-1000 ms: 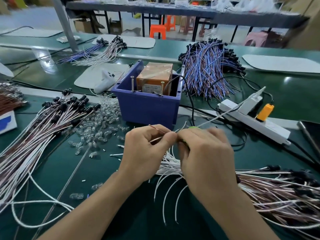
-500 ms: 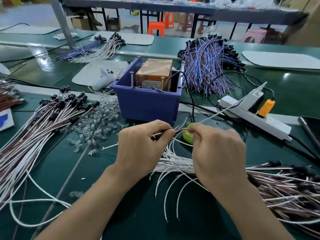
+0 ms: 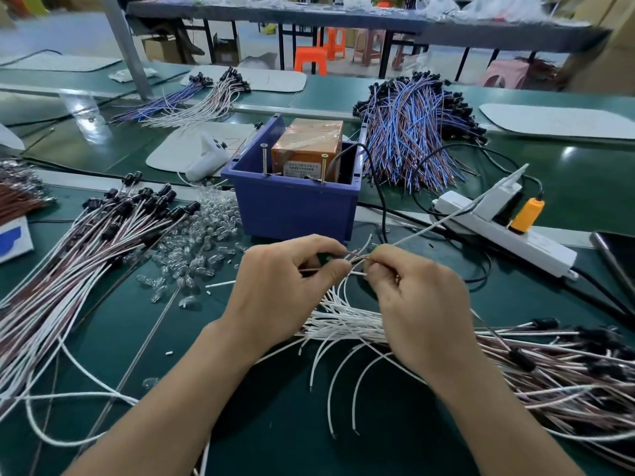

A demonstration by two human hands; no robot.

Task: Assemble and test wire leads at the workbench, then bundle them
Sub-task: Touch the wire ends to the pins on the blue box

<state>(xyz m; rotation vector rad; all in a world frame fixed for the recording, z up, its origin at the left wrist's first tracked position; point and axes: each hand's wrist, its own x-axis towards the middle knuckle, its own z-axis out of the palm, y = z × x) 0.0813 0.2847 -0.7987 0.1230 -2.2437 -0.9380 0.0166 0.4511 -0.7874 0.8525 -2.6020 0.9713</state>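
Observation:
My left hand (image 3: pixel 288 286) and my right hand (image 3: pixel 415 304) meet over the green bench just in front of the blue bin (image 3: pixel 292 204). Both pinch the bare ends of thin wire leads (image 3: pixel 357 258) between thumb and forefinger, fingertips almost touching. A long white wire (image 3: pixel 446 218) runs from my right fingers up toward the power strip (image 3: pixel 494 228). Under my hands lies a fan of loose white leads (image 3: pixel 343 324). A small green thing (image 3: pixel 379 248) peeks out behind my right fingers.
Finished leads with black sockets lie at the left (image 3: pixel 103 235) and at the right (image 3: pixel 567 365). Clear glass bulbs (image 3: pixel 199 242) are scattered left of the bin. An orange box (image 3: pixel 309 146) sits in the bin. A blue-brown wire pile (image 3: pixel 412 128) lies behind.
My hands have come closer together again, fingertips nearly touching on the wire ends. The green thing behind my right hand is now mostly hidden.

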